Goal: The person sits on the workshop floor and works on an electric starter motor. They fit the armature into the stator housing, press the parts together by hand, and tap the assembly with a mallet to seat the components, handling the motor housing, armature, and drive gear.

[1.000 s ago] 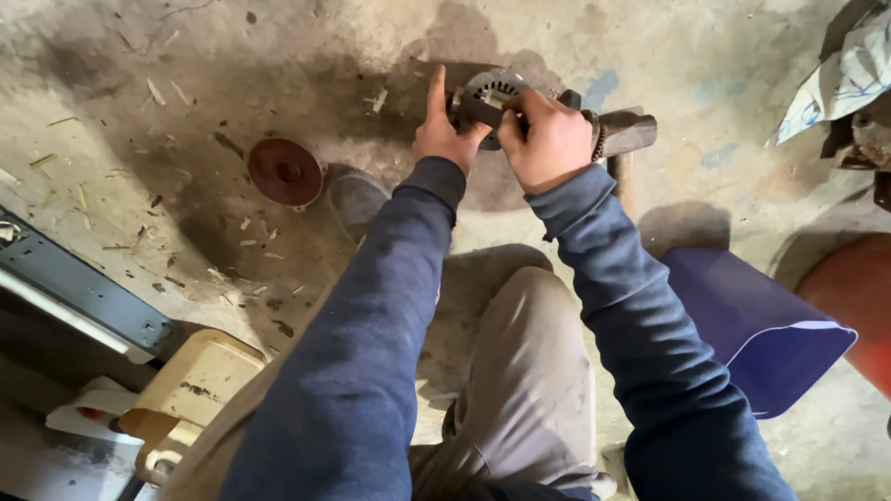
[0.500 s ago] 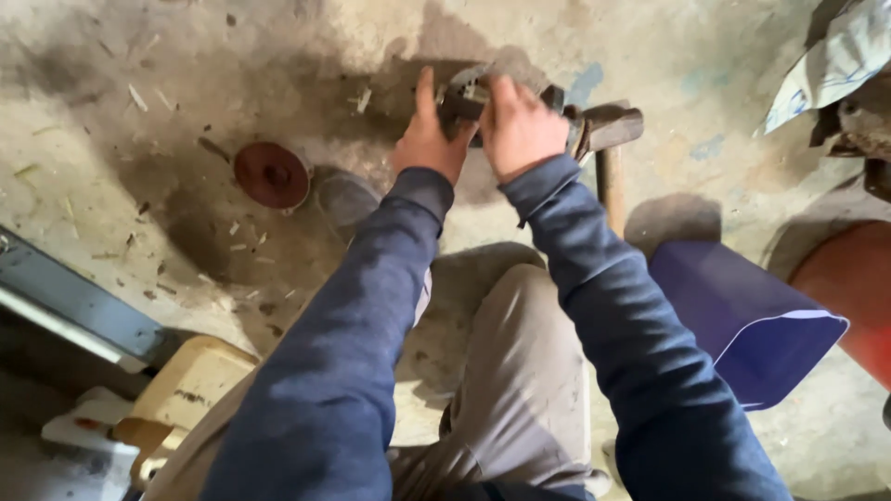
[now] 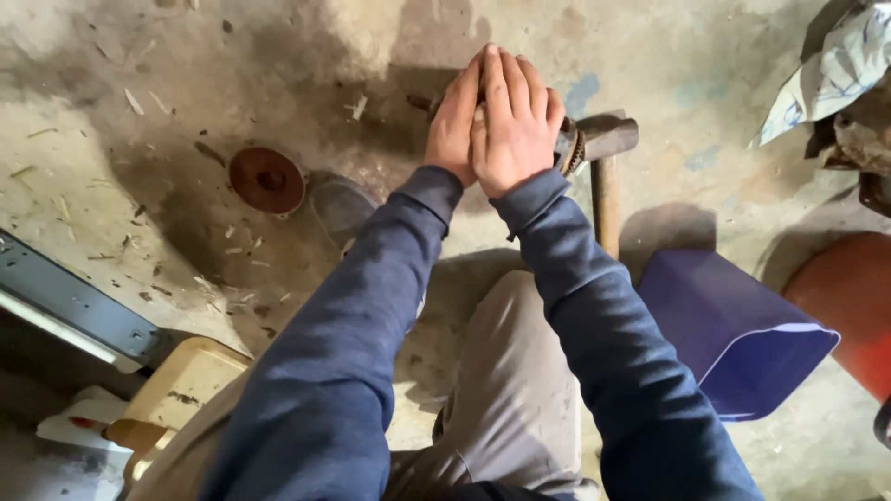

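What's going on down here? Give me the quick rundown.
A person in a dark blue sweater, crouched over a dirty concrete floor, presses the left hand and right hand together around a small part that is mostly hidden between them. A hammer lies just beyond the right hand. A rust-red disc sits on the floor to the left, and a purple bin to the right.

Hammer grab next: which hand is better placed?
Right, probably. The right hand lies right beside the hammer head; the left hand sits on its far side, blocked by the right.
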